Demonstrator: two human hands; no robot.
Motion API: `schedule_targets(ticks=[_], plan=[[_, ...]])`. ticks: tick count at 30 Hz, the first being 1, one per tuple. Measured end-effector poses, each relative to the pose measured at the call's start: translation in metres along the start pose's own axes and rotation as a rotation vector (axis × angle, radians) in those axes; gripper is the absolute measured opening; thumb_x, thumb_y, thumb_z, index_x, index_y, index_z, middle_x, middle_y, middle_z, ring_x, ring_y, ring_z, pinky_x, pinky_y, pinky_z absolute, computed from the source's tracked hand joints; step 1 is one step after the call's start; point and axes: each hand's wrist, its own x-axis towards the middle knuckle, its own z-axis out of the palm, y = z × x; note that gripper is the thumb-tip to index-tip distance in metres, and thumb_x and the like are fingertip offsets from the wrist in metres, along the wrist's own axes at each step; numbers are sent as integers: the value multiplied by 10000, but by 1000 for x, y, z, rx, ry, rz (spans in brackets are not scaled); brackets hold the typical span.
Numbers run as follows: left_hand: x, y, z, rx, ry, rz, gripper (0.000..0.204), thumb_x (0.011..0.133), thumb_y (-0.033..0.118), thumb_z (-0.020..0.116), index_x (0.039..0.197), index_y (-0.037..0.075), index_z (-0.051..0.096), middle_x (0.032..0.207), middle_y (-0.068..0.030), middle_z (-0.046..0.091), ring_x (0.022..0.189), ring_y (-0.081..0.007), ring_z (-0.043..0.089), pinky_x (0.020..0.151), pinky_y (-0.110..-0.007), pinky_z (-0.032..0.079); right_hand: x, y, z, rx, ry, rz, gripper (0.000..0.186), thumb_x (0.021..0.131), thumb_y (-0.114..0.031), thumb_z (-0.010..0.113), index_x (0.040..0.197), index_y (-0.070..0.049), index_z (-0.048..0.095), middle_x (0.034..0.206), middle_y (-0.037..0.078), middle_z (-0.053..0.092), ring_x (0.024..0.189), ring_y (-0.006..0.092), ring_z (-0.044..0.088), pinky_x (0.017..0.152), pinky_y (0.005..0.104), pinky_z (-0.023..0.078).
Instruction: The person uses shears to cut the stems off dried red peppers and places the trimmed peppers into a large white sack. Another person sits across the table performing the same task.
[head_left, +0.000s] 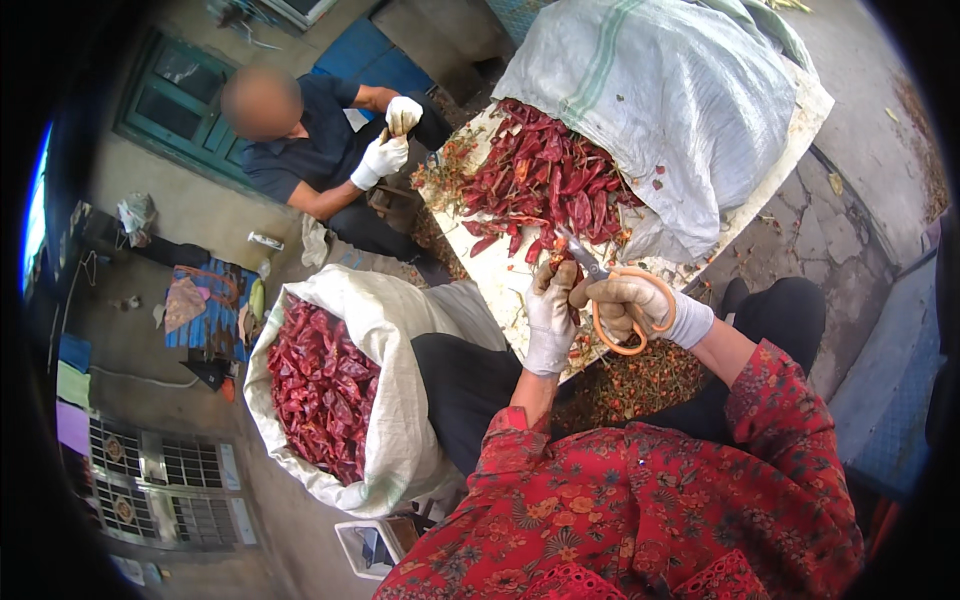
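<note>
My left hand (pixel 552 315), in a white glove with a brown palm side, is closed with a small dried red chili pepper (pixel 560 246) at its fingertips. In my right hand (pixel 638 300), gloved alike, is a pair of scissors (pixel 583 254) with orange handles. Its metal blades point up and left, close to the pepper; whether they touch it cannot be made out. Both hands are over the near edge of a pale board table (pixel 500 285). Just beyond them lies a heap of dried red chilies (pixel 550 175), spilling from a large white woven sack (pixel 680 110).
An open white sack (pixel 410 420) full of red chilies (pixel 320 390) stands at my left. Stem scraps (pixel 650 385) cover the ground below the table. Across the table's left corner sits another person (pixel 310 165) in white gloves. A white bin (pixel 365 550) is at lower left.
</note>
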Motion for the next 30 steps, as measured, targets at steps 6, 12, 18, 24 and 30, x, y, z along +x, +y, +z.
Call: schedule_targets(ticks=[6,12,18,24,30], plan=[[-7,37,2,479,61,142,233,953,141,692,1115,-25,673,810,-8,633,594,-69,533,526,-223,426,4,-24,-32,-67,439,-478,468,1017,-276,607,1333,67,565,778,14,593,730,143,586,647,315,495],[3,72,-63,849,269,118,223,879,35,630,1097,-6,643,836,-47,656,604,-96,570,529,-232,458,6,-6,-30,-97,446,-297,532,951,-332,726,1267,80,607,835,53,635,683,162,613,616,304,515],[24,25,-65,1136,333,-36,218,925,88,689,1127,6,689,763,1,613,656,-78,557,595,-252,477,11,-7,-45,-179,519,-385,384,991,-289,677,1185,41,645,834,45,628,668,148,595,593,304,504],[56,-3,-65,1866,497,13,441,867,400,754,1029,-10,728,915,-241,741,852,-405,710,813,-444,540,19,0,-39,-259,507,-340,234,982,-248,655,926,-26,603,726,76,616,553,172,594,471,331,479],[59,-18,-109,1410,435,292,374,850,253,775,1088,-26,703,910,-191,741,773,-313,696,774,-402,549,24,-2,-26,-774,629,-243,296,986,-315,621,1062,-29,623,828,150,667,716,248,690,628,367,541]])
